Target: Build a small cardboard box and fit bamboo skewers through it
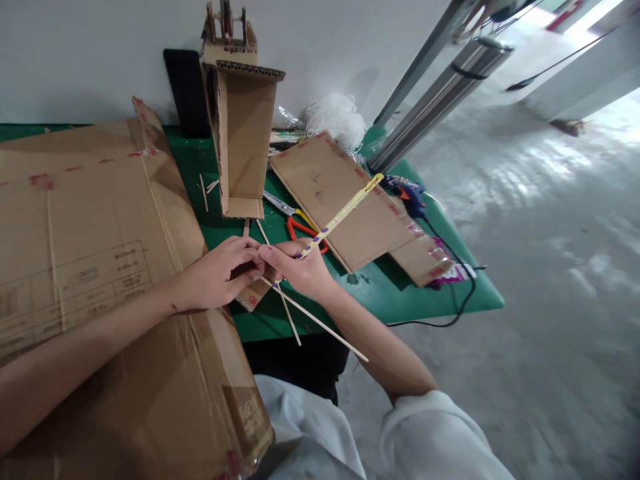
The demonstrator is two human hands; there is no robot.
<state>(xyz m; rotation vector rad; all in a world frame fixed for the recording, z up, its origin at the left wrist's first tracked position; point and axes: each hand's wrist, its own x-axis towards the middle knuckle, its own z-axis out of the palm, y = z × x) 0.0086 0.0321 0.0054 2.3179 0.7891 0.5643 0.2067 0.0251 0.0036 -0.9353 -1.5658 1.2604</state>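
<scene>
Left forearm enters from the left edge, lying across the large cardboard sheet; right forearm rises from the lower right, light sleeve bunched at the elbow. Wrists converge, so both hands meet over the near side of the green bench.

Left hand: fingers curled, thumb tip just beside the upper end of the long stick; cannot tell whether the grip is closed on it. Right hand: closed round a yellow strip with purple spots, which projects up and away; thumb extended toward the left fingertips. A thinner stick crosses the long one below the hands. Small cardboard piece with a red mark, partly hidden beneath the fingers.

Materials: sticks slender, pale, wood-like. Large cardboard sheet creased, with printed table and red tape remnants. Beyond the hands, an upright cardboard box, open-fronted, corrugation exposed along its top edge. Flat cardboard panel right of the orange-handled scissors; blue glue gun at its far right, black cable trailing.
</scene>
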